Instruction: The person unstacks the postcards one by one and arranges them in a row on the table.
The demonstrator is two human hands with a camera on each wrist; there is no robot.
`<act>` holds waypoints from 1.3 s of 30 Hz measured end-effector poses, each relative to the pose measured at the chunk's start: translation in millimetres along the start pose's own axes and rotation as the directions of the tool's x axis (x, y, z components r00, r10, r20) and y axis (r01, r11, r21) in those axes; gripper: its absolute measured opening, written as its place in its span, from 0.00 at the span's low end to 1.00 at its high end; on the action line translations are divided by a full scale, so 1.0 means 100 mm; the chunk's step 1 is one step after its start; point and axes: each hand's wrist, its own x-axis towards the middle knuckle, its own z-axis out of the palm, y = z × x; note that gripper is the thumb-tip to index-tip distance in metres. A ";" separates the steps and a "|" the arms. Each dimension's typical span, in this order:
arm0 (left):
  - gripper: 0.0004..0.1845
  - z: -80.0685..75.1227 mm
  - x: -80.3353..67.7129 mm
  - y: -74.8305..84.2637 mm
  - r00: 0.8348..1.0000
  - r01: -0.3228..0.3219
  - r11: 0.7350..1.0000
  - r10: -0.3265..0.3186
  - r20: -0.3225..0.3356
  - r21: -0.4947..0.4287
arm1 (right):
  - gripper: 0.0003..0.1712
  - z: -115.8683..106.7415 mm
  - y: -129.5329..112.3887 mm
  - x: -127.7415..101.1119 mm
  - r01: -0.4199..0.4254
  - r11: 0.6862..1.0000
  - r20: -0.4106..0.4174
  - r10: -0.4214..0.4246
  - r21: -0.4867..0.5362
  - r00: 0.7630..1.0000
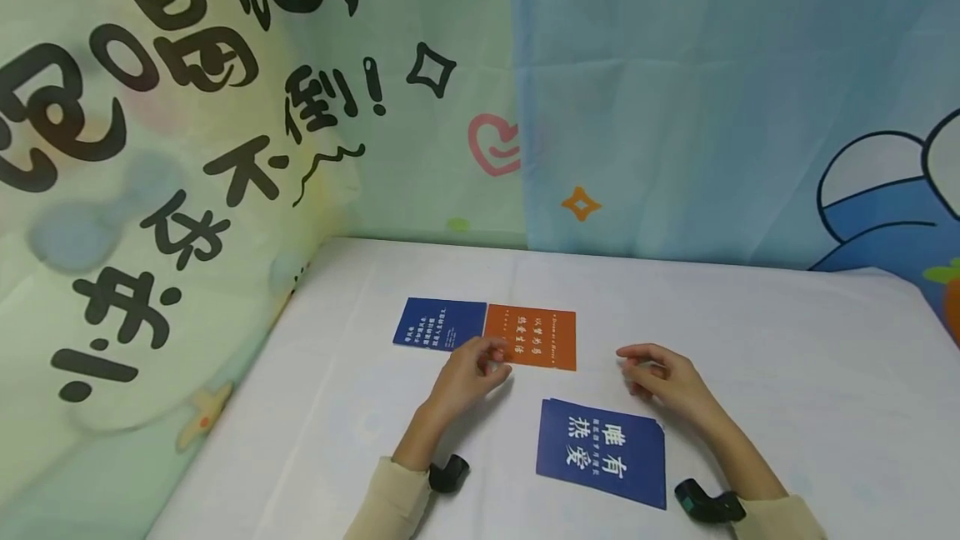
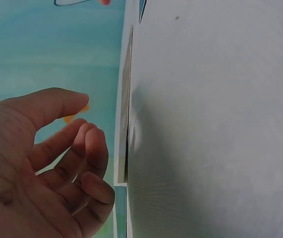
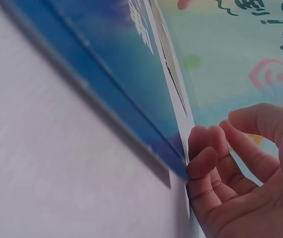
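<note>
Three sets of cards lie on the white tablecloth (image 1: 750,340): a blue card (image 1: 439,324), an orange card (image 1: 531,337) touching its right edge, and a nearer stack of blue cards (image 1: 602,451) with large white characters. My left hand (image 1: 497,358) hovers at the orange card's near left corner, fingers loosely curled, holding nothing. My right hand (image 1: 628,367) rests just beyond the blue stack's far right corner, also loosely curled and empty. In the right wrist view the blue stack (image 3: 106,74) lies beside my fingers (image 3: 205,158). The left wrist view shows my curled fingers (image 2: 89,148) near a card edge (image 2: 126,99).
Printed cloth backdrops stand close along the left (image 1: 150,190) and back (image 1: 712,107) of the table. Black wrist cameras sit on both forearms (image 1: 448,473) (image 1: 708,502). White cloth stretches to the right of the cards.
</note>
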 end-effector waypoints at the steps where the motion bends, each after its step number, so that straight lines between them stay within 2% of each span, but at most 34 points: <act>1: 0.18 0.00 -0.01 0.00 1.000 -0.007 1.000 0.007 0.009 -0.014 | 0.21 -0.01 0.01 -0.01 0.004 1.000 0.000 -0.004 -0.001 1.000; 8: 0.20 0.02 -0.05 0.02 0.994 -0.033 0.993 0.045 0.101 -0.112 | 0.20 -0.05 0.07 -0.09 0.022 0.999 -0.009 -0.022 -0.027 1.000; 18: 0.20 0.02 -0.16 0.08 0.991 -0.033 0.995 0.044 0.123 -0.097 | 0.19 -0.10 0.10 -0.17 0.052 0.998 0.026 -0.052 -0.019 0.998; 27: 0.22 0.07 -0.25 0.25 0.980 -0.029 0.998 0.038 0.197 -0.050 | 0.18 -0.18 0.14 -0.25 0.054 0.998 0.084 -0.052 -0.022 0.995; 30: 0.23 0.10 -0.28 0.28 0.975 -0.024 0.999 0.032 0.219 -0.036 | 0.18 -0.21 0.14 -0.30 0.081 0.997 0.173 -0.076 -0.021 0.982; 33: 0.23 0.13 -0.31 0.29 0.971 -0.012 1.000 0.015 0.238 -0.013 | 0.18 -0.24 0.16 -0.35 0.143 0.989 0.269 -0.128 -0.037 0.955; 39: 0.24 0.17 -0.33 0.30 0.966 -0.009 0.999 0.000 0.259 0.035 | 0.20 -0.31 0.24 -0.44 0.256 0.967 0.344 -0.234 -0.017 0.909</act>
